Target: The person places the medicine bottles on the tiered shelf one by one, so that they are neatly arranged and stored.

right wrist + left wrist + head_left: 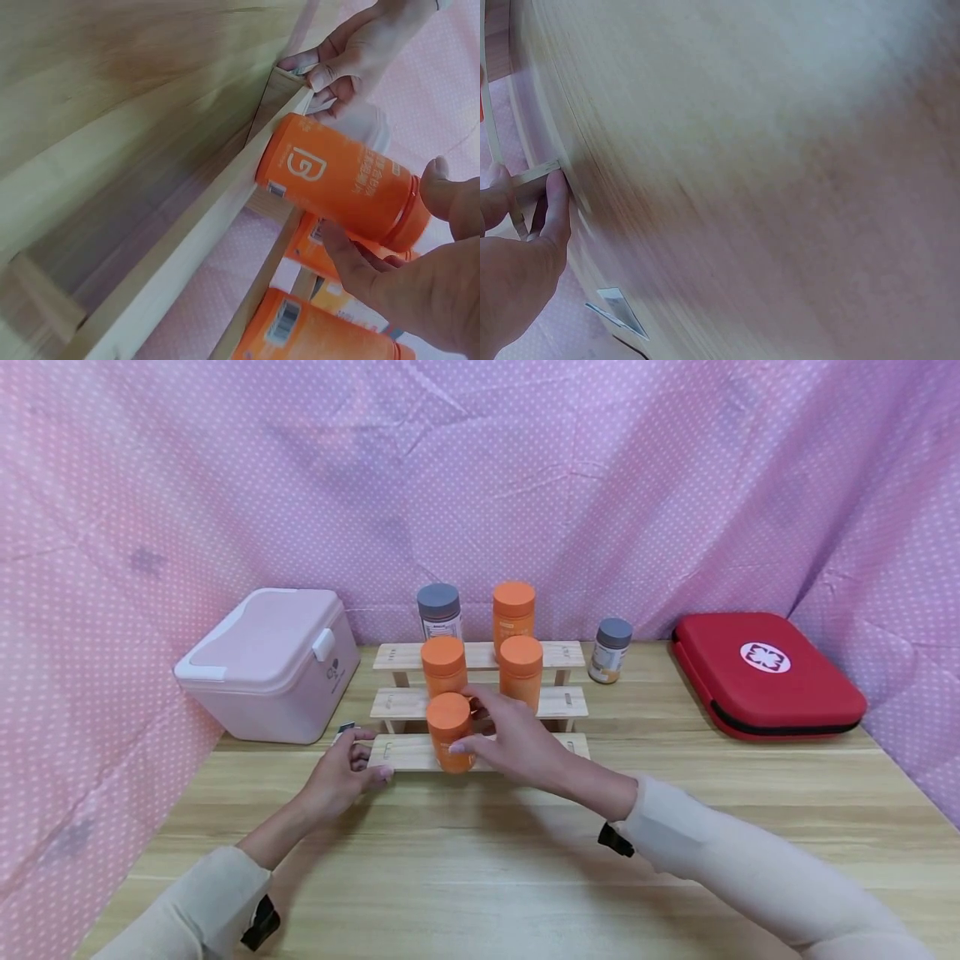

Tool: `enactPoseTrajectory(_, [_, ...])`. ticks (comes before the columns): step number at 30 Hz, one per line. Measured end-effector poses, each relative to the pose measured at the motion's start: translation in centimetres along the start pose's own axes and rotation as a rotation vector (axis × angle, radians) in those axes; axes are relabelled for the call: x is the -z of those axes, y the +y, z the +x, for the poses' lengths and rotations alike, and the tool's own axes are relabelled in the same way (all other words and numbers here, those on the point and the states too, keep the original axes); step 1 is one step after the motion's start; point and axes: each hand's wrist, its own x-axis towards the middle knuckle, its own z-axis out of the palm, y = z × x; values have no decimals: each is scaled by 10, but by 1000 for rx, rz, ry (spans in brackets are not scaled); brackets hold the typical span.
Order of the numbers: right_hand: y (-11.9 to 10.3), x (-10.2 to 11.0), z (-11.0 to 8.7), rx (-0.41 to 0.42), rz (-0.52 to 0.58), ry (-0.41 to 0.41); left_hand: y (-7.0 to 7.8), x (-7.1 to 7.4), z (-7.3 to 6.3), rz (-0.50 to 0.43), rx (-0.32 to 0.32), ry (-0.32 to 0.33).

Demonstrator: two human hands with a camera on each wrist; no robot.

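A wooden three-step rack [405,756] stands in the middle of the table, as the head view shows. At its lowest step, my right hand [521,739] holds an orange bottle [452,747] between thumb and fingers. In the right wrist view the bottle's base is right at the front board. My left hand [341,777] grips the left end of that lowest board, with the thumb in front and fingers behind. Orange-lidded bottles, one on the left [444,662] and another on the right [521,670], stand on the middle step.
On the top step are a grey-lidded bottle [439,608] and an orange bottle [513,610]. Another grey-lidded bottle [610,650] stands right of the rack. A pink lidded box [277,652] is at left, a red zip case [765,677] at right. A small card [622,311] lies near my left hand.
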Motion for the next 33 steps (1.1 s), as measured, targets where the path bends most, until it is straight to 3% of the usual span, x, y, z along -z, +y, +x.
enactPoseTrajectory(9, [11,33,-35,15,-103,30,-1,1,0,2,18,-3])
enactPoseTrajectory(15, [17,53,-59,-36,-170,35,-1,1,0,16,21,-7])
enactPoseTrajectory(23, [34,87,-86,-77,-195,122,-1,1,0,35,10,-7])
enactPoseTrajectory(33, [59,132,-98,-224,-233,226,-1,1,1,41,17,-1])
